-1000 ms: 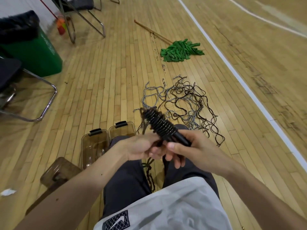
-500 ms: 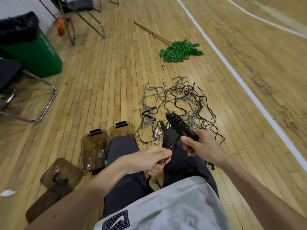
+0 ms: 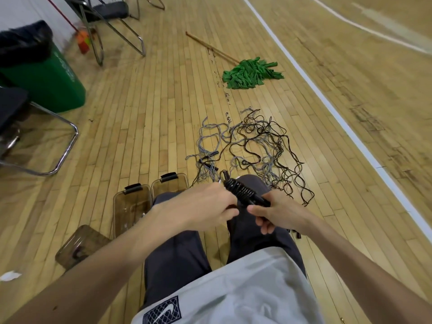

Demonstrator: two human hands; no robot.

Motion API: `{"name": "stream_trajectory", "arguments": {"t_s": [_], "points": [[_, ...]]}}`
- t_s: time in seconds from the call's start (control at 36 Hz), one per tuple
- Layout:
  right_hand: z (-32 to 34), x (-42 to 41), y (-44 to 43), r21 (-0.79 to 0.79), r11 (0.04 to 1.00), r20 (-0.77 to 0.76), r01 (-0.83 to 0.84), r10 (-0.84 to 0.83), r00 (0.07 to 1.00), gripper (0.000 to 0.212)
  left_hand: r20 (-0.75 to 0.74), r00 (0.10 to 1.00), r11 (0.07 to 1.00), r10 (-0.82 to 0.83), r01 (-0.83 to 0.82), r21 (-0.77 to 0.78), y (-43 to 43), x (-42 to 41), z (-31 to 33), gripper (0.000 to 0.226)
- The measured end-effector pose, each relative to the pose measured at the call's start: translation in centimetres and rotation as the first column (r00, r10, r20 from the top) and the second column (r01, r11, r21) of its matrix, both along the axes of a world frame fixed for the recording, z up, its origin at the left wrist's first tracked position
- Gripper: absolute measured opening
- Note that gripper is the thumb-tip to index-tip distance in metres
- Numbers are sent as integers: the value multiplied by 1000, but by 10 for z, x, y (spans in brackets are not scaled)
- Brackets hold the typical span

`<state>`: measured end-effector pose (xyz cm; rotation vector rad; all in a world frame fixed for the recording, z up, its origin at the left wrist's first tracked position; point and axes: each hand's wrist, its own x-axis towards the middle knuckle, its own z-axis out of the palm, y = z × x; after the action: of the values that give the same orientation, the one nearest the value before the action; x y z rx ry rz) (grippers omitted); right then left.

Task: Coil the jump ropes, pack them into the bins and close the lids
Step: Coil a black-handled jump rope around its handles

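The right hand (image 3: 278, 212) curls its fingers round the black, cord-wound jump-rope handle (image 3: 244, 192). The left hand (image 3: 203, 206), fingers curled, touches its left side; whether it pinches cord is hidden.

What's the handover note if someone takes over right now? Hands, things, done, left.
Right hand grips the black handle, with the rope coil wound round it.
Left hand sits against the coil, fingers curled; whether they pinch the rope is hidden.
Left bin and right bin stand on the floor by the left knee and appear open; a brown plastic piece, lid or bin, lies nearer.
Tangled rope pile lies ahead on the floor.
Done: one rope partly wound.
Left: finish it, coil the pile, pack, close lids.
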<state>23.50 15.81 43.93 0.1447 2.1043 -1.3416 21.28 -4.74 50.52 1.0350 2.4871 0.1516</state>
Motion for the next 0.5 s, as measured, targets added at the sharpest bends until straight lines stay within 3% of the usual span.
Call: {"name": "stream_trajectory", "arguments": {"t_s": [0.14, 0.28, 0.5], "points": [[13, 5, -7, 12, 986, 79, -168, 167, 983, 23, -4, 995, 993, -96, 96, -62, 3, -16, 20, 32], [31, 9, -16, 102, 944, -19, -313, 316, 949, 33, 29, 995, 993, -93, 90, 77, 6, -27, 27, 29], [50, 19, -31, 191, 846, -62, -498, 516, 854, 35, 247, 966, 975, -79, 23, 220, 12, -43, 24, 18]]}}
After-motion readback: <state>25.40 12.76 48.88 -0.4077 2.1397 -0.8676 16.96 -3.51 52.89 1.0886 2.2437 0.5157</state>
